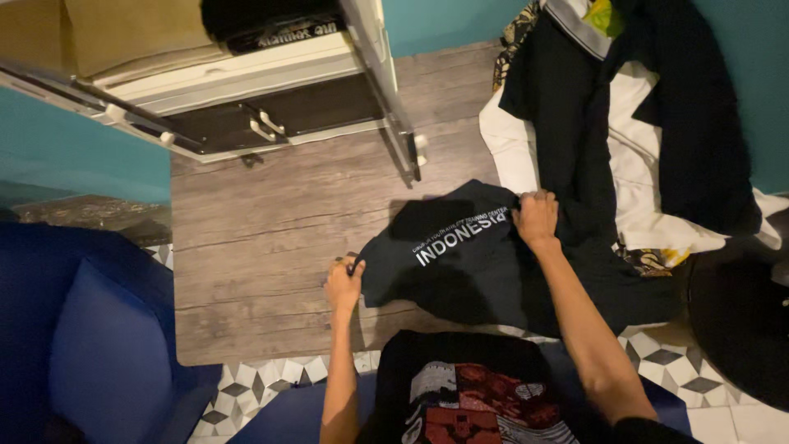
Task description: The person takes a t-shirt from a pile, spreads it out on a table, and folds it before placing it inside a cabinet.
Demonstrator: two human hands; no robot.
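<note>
Both hands, left hand [343, 284] and right hand [536, 218], pinch dark shirt [460, 263] edges mid-frame; uneven pull risks a crooked fold.

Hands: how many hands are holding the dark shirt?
2. The left hand grips the dark shirt at its left edge on the wooden floor; the right hand grips its far right edge.

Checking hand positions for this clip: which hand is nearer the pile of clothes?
Right. The right hand grips the dark shirt at its edge right beside the pile of clothes; the left hand holds the shirt's opposite edge, farther away.
</note>
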